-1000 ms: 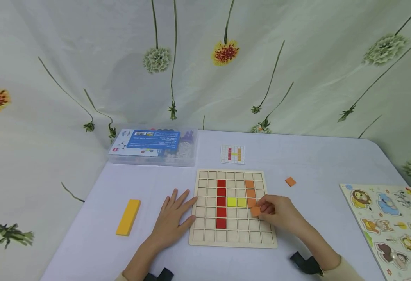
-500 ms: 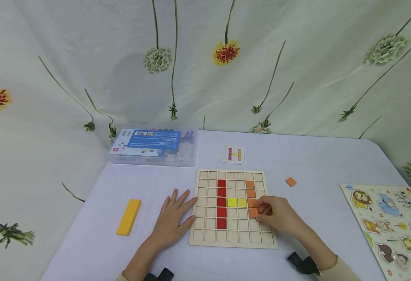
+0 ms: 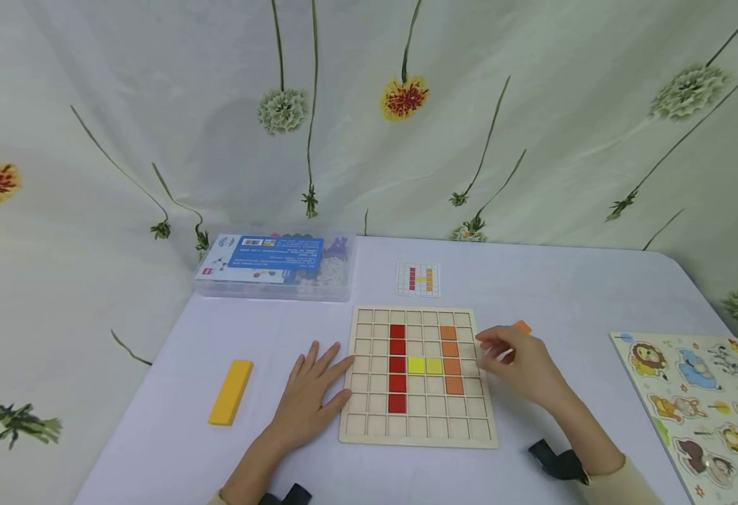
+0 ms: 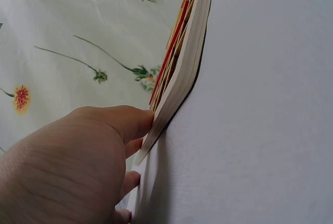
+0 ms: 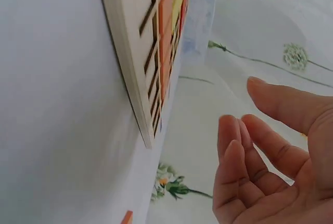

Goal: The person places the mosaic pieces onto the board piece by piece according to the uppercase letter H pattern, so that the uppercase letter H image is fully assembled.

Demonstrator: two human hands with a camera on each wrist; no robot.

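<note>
A wooden grid board (image 3: 375,426) lies on the table, holding a column of red square tiles (image 3: 397,365), two yellow tiles (image 3: 416,365) and a column of orange tiles (image 3: 450,349). My left hand (image 3: 309,393) lies with fingers spread at the board's left edge; the thumb touches that edge in the left wrist view. Off the board's right edge hovers my right hand (image 3: 520,365), fingers loosely bent and holding nothing, as the right wrist view shows too (image 5: 276,161). Just behind it a loose orange tile (image 3: 522,327) lies on the table, partly hidden by the hand.
A small pattern card (image 3: 418,279) lies beyond the board. At the back left is a clear plastic case (image 3: 274,266). A yellow block (image 3: 231,393) sits left of the left hand, and an animal picture board (image 3: 697,407) lies at the right.
My right hand has set an orange tile into the orange column, let go of it, and moved right and away toward the loose orange tile. The left hand stays put.
</note>
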